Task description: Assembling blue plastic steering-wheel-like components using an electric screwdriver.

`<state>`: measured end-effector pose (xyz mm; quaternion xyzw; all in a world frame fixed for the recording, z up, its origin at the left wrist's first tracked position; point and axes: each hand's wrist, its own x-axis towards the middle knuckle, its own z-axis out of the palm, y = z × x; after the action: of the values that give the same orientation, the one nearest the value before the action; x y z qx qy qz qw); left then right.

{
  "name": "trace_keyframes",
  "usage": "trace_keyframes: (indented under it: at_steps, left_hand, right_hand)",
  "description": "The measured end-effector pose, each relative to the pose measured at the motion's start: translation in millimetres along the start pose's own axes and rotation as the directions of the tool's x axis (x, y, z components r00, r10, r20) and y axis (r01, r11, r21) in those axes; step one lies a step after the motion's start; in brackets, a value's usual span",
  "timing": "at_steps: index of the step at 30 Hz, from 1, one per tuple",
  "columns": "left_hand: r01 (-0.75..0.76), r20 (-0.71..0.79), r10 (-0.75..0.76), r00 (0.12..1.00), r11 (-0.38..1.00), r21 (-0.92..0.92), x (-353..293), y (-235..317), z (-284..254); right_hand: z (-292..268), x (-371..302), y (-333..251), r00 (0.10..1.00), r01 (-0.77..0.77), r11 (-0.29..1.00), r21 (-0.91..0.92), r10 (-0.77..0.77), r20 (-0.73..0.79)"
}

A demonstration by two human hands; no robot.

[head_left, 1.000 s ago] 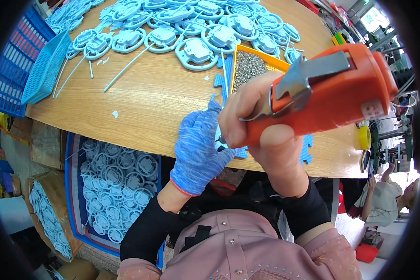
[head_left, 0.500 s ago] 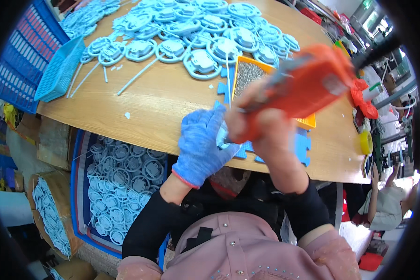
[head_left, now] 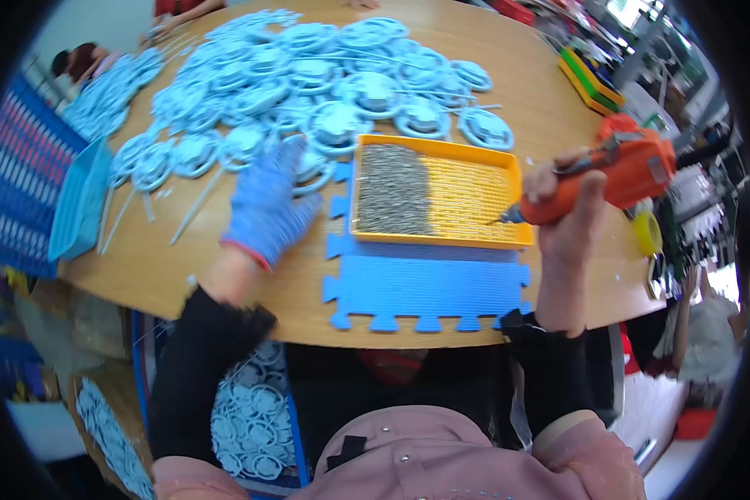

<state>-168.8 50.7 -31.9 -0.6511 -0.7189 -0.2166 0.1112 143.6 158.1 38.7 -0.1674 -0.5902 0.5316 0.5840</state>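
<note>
My left hand [head_left: 267,204], in a blue knit glove, is at the near edge of a heap of light-blue ring-shaped plastic parts [head_left: 372,96]. Its thumb stands apart from its fingers, beside one ring part [head_left: 312,171]; whether they touch is blurred. My bare right hand [head_left: 568,208] is wrapped round an orange electric screwdriver [head_left: 617,179]. The driver's bit points left, over the right side of a yellow ribbed tray [head_left: 442,242]. Many small metal screws [head_left: 392,192] cover the tray's left half, with more lying in the grooves at right.
The tray rests on a blue foam mat [head_left: 429,287] on the wooden table [head_left: 292,312]. A light-blue basket [head_left: 79,200] stands at the left edge. Below the table, a bin holds more ring parts [head_left: 254,425]. Tape [head_left: 647,233] sits at right. Other people are across the table and at right.
My left hand has moved left and away from me to the heap, no longer holding the ring part. My right hand has swung the screwdriver right, off that part, to the screw tray.
</note>
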Motion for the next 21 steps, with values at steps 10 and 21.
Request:
trace_keyframes:
  at_steps: [10, 21]
  left_hand:
    - [0.112, 0.182, -0.110, 0.977, 0.994, -0.004, 4.3, 17.6, -0.9]
    - [0.516, 0.198, -0.477, 0.856, 0.809, -0.280, -67.8, 121.0, -53.5]
  right_hand:
    - [-40.1, 2.6, 17.1, 0.999, -0.036, 0.998, 0.048, 0.038, -0.024]
    - [-27.3, 12.5, 35.9, 0.999, -0.025, 1.000, -0.013, 0.025, -0.027]
